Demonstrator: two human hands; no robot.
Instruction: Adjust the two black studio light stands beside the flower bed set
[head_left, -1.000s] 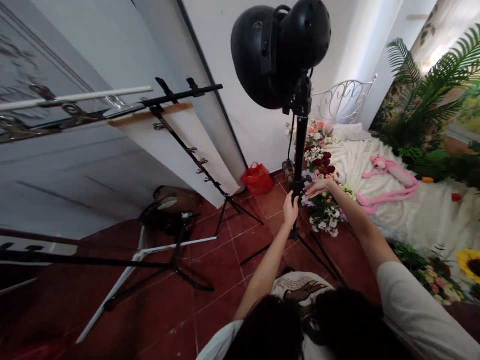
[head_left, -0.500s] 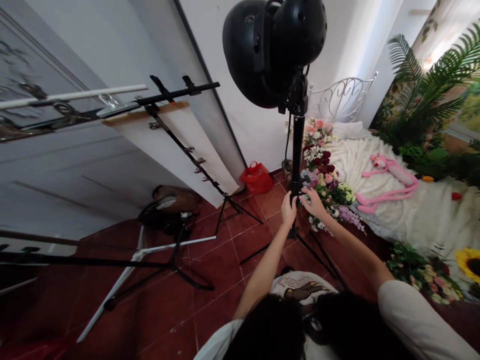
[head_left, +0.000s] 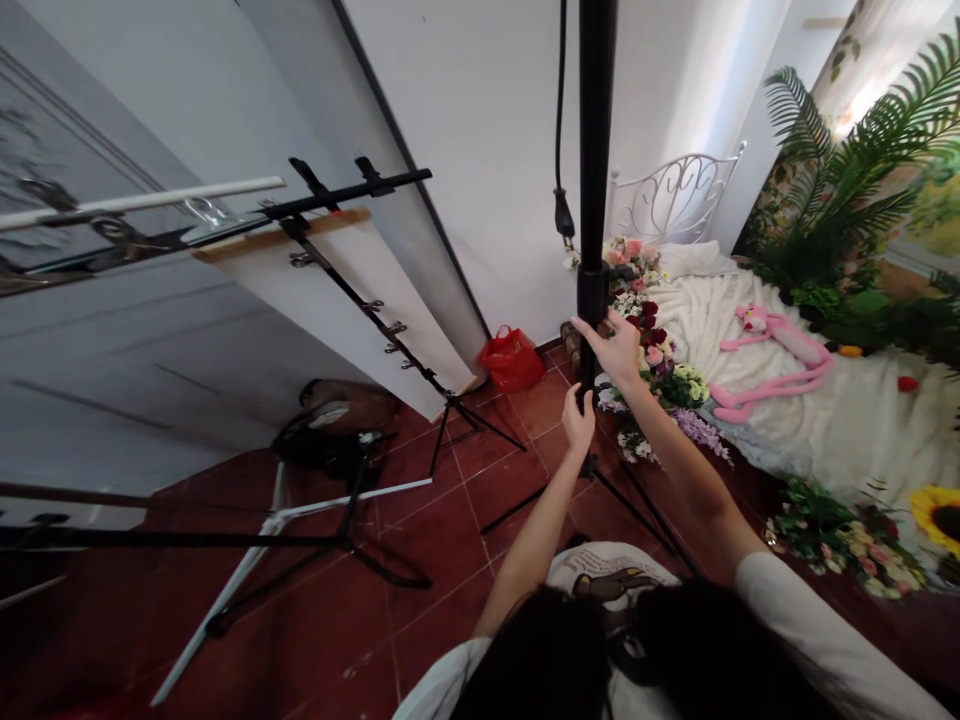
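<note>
The stand rises from the floor, left of the flowers. The left hand's grip wraps it low; the right hand clasps it at the collar. A loose collar could let the upper pole drop.

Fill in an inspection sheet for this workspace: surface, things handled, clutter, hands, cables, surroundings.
Surface: red tiled floor.
Things handled: black pole, roughly upright, with a collar partway up.
Clutter: red bag on the floor by the wall.
Hands: left hand low at the pole; right hand above it, near the collar; grip firmness can't be told.
Cables: black cord hanging beside the pole, ending in a plug.
Surroundings: flowers, white metal headboard, pink plush toy on a pale cover.
</note>
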